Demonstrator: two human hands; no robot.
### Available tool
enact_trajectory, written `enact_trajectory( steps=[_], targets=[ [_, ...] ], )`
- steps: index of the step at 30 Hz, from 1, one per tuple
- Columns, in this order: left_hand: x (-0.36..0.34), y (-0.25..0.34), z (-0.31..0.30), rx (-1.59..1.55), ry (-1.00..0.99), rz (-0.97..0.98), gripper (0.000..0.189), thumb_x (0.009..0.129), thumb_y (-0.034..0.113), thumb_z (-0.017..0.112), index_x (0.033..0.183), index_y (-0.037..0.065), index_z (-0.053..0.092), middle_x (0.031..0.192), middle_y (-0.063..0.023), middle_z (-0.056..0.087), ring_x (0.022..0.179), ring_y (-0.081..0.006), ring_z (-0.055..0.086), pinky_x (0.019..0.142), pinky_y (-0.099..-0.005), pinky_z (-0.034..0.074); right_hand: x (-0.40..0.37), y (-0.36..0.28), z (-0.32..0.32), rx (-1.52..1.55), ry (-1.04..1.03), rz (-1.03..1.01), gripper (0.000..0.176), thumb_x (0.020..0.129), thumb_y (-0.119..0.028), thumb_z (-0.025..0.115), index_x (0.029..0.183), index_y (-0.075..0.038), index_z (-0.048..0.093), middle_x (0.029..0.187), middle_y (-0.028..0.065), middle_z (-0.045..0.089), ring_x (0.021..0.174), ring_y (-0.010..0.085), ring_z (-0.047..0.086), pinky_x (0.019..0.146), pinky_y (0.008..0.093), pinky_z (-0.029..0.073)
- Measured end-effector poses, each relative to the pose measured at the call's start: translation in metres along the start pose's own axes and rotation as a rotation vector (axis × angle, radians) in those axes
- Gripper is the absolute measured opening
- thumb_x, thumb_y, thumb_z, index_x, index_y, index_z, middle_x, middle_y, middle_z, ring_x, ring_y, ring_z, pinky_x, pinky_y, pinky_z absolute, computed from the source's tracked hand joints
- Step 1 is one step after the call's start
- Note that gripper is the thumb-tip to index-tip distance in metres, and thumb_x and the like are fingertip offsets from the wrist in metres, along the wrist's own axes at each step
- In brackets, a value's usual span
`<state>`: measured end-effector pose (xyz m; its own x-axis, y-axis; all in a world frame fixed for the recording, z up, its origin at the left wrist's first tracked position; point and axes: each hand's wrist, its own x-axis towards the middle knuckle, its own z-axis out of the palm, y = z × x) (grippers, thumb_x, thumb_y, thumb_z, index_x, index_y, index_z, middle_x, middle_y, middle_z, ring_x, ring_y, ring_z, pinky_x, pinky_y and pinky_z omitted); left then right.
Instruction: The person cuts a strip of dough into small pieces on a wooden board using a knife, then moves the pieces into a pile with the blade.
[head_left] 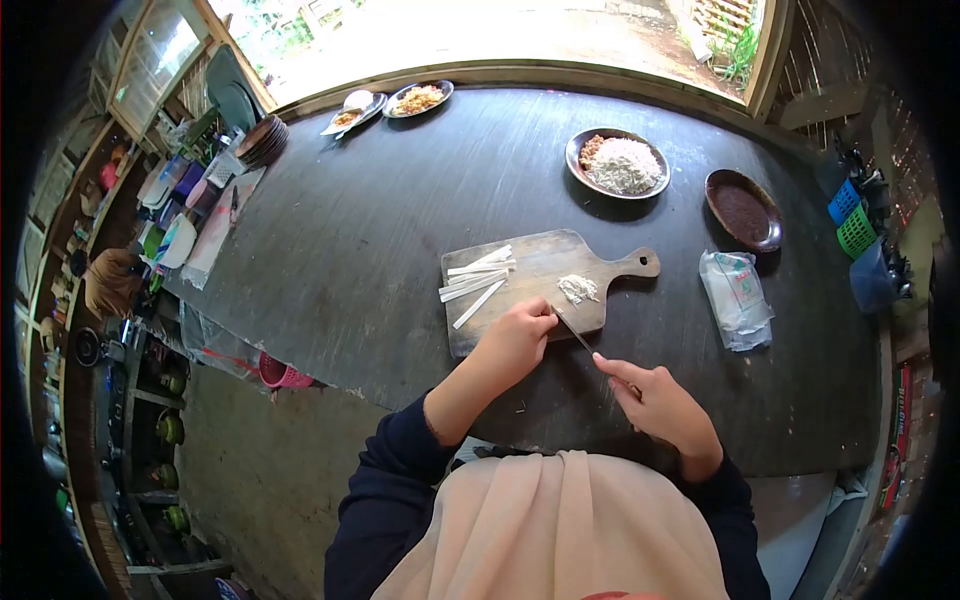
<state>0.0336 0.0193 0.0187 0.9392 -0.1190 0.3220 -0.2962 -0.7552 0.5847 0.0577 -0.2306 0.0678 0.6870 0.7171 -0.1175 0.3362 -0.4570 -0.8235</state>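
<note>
Beyond the cutting board (560, 250) on our table (350, 220) are a heaped plate (573, 168) and, to the right, a brown dish (770, 244) and plastic packet (737, 300). White strips (478, 284) and chopped bits (577, 289) lie on the board, just ahead of our left hand (518, 337). Its fingers curl beside the knife (573, 331); we cannot tell whether they pinch anything. Our right hand (657, 400) slants inward, fingers wrapped round the knife's near end.

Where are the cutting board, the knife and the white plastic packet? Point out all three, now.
Cutting board (543, 262): head view, on bare wood in its upper middle.
Knife (574, 332): head view, on the visible blade, about midway.
White plastic packet (737, 302): head view, on the middle of its upper face.
</note>
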Motion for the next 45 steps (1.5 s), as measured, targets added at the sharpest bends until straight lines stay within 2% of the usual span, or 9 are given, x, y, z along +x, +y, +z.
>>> enact_trajectory(
  steps=[1,2,10,17,22,25,29,37,45],
  targets=[
    [-0.001,-0.003,0.002,0.003,-0.01,0.001,0.02,0.078,-0.003,0.061,0.097,-0.001,0.066,0.098,-0.0144,0.061,0.09,-0.0339,0.061,0.08,-0.0378,0.051,-0.001,-0.003,-0.002,0.038,-0.025,0.057,0.036,0.093,-0.008,0.056,0.13,-0.009,0.058,0.066,0.0235,0.054,0.048,0.0252,0.05,0.057,0.0317,0.047],
    [-0.001,-0.004,0.001,0.006,-0.018,-0.003,0.021,0.078,-0.003,0.061,0.097,-0.001,0.067,0.098,-0.0142,0.061,0.09,-0.0338,0.061,0.08,-0.0378,0.051,-0.002,-0.004,-0.003,0.033,-0.027,0.05,0.036,0.093,-0.008,0.056,0.13,-0.009,0.058,0.066,0.0235,0.054,0.048,0.0252,0.05,0.057,0.0317,0.047],
    [-0.001,-0.001,0.0,-0.011,-0.006,0.004,0.018,0.078,-0.004,0.06,0.095,-0.001,0.066,0.097,-0.0141,0.061,0.09,-0.0337,0.061,0.08,-0.0379,0.051,0.005,-0.004,-0.002,0.091,-0.028,0.106,0.036,0.095,-0.008,0.055,0.131,-0.009,0.058,0.06,0.0152,0.055,0.045,0.0142,0.048,0.053,0.0289,0.045],
    [-0.001,-0.006,0.002,0.003,-0.022,0.01,0.02,0.077,-0.006,0.059,0.095,-0.002,0.066,0.098,-0.0142,0.062,0.091,-0.0338,0.062,0.08,-0.0376,0.051,-0.001,-0.004,-0.002,0.093,-0.053,0.088,0.036,0.095,-0.007,0.055,0.131,-0.01,0.058,0.06,0.0141,0.055,0.046,0.0129,0.048,0.053,0.0285,0.046],
    [-0.002,-0.003,0.001,-0.012,-0.014,0.008,0.02,0.077,-0.006,0.059,0.095,-0.002,0.066,0.098,-0.014,0.062,0.09,-0.0339,0.062,0.08,-0.0375,0.051,0.007,0.003,0.005,0.028,0.015,0.013,0.035,0.094,-0.008,0.055,0.129,-0.008,0.058,0.061,0.0168,0.054,0.046,0.0148,0.048,0.055,0.0293,0.046],
    [-0.002,-0.002,0.001,-0.011,-0.011,0.004,0.021,0.077,-0.007,0.058,0.096,-0.001,0.066,0.098,-0.0137,0.062,0.09,-0.0339,0.062,0.08,-0.0375,0.051,0.002,-0.011,-0.001,0.097,-0.033,0.13,0.036,0.094,-0.008,0.056,0.129,-0.009,0.058,0.062,0.0179,0.054,0.047,0.016,0.048,0.056,0.0299,0.046],
    [-0.002,-0.003,0.001,0.011,-0.022,-0.004,0.02,0.077,-0.006,0.058,0.096,-0.002,0.066,0.098,-0.0136,0.062,0.09,-0.0338,0.062,0.08,-0.0376,0.051,-0.002,0.001,-0.001,0.053,-0.034,0.037,0.035,0.094,-0.008,0.056,0.129,-0.01,0.059,0.062,0.0176,0.054,0.047,0.0161,0.049,0.055,0.0299,0.047],
    [-0.003,-0.003,0.002,-0.008,-0.009,-0.011,0.021,0.078,-0.007,0.058,0.096,-0.001,0.066,0.101,-0.0129,0.063,0.092,-0.0336,0.063,0.081,-0.0374,0.051,0.005,-0.002,-0.003,0.14,-0.067,0.164,0.039,0.096,-0.009,0.053,0.134,-0.012,0.056,0.059,0.0097,0.055,0.045,0.0118,0.052,0.051,0.0284,0.047],
    [-0.003,-0.006,0.004,0.003,0.005,-0.012,0.021,0.077,-0.007,0.058,0.095,-0.001,0.067,0.101,-0.0127,0.063,0.093,-0.0334,0.063,0.082,-0.0376,0.051,0.002,-0.003,-0.006,0.12,-0.099,0.165,0.039,0.096,-0.01,0.052,0.135,-0.013,0.056,0.059,0.0071,0.055,0.044,0.0102,0.051,0.05,0.0269,0.047]
  ],
)
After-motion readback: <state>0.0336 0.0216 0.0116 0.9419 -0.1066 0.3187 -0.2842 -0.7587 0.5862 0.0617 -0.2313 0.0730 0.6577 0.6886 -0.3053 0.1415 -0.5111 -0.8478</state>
